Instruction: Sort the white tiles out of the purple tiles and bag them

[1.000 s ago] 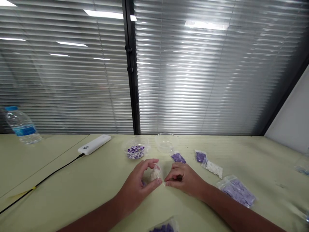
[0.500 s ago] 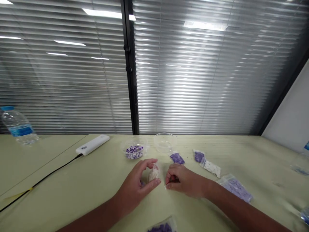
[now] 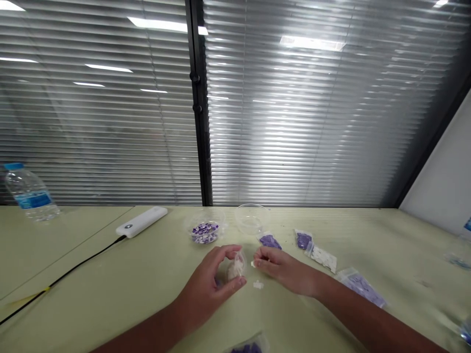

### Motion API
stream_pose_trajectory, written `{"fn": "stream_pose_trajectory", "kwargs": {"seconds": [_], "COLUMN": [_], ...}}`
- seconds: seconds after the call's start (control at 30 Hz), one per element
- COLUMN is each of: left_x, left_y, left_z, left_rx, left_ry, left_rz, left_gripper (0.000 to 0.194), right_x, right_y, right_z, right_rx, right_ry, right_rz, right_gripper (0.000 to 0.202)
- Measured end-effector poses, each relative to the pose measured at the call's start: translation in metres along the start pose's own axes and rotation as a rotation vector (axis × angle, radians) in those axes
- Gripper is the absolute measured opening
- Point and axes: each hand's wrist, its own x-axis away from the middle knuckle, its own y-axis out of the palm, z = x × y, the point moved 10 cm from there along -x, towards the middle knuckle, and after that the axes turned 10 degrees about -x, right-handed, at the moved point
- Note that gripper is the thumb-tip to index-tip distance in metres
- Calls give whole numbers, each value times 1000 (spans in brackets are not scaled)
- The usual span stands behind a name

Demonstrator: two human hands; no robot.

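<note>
Black cable (image 3: 88,260) plugged into near end of power bank (image 3: 142,222). Blue-capped bottle (image 3: 32,195) left of power bank. Blinds (image 3: 103,137) behind it, dark post (image 3: 200,122) behind and right, pale wall (image 3: 439,171) far right.

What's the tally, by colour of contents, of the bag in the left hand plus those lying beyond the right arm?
Dark purple: 2, the left bag and right bag
White: 2, the held bag and flat bag
Pale purple: 1, the large bag
Total: 5
</note>
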Motion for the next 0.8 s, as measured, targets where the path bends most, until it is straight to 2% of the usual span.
{"fn": "stream_pose_trajectory", "kwargs": {"seconds": [0.2, 0.4, 0.57, 0.8], "left_x": [1, 1, 3, 0], "left_y": [0, 2, 5, 4], "left_z": [10, 15, 11, 9], "left_rx": [-12, -32, 20, 9], "left_ry": [88, 127, 67, 79], "left_rz": [-6, -27, -65, -39], "left_gripper": [51, 51, 51, 53], "right_x": [-1, 5, 5, 10], "right_y": [7, 0, -4, -4], "right_z": [-21, -30, -31, -44], "right_rx": [-207, -41, 0, 9], "right_ry": [-102, -178, -190, -264], "right_rz": [86, 256, 289, 261], "right_gripper": [37, 16, 10, 30]}}
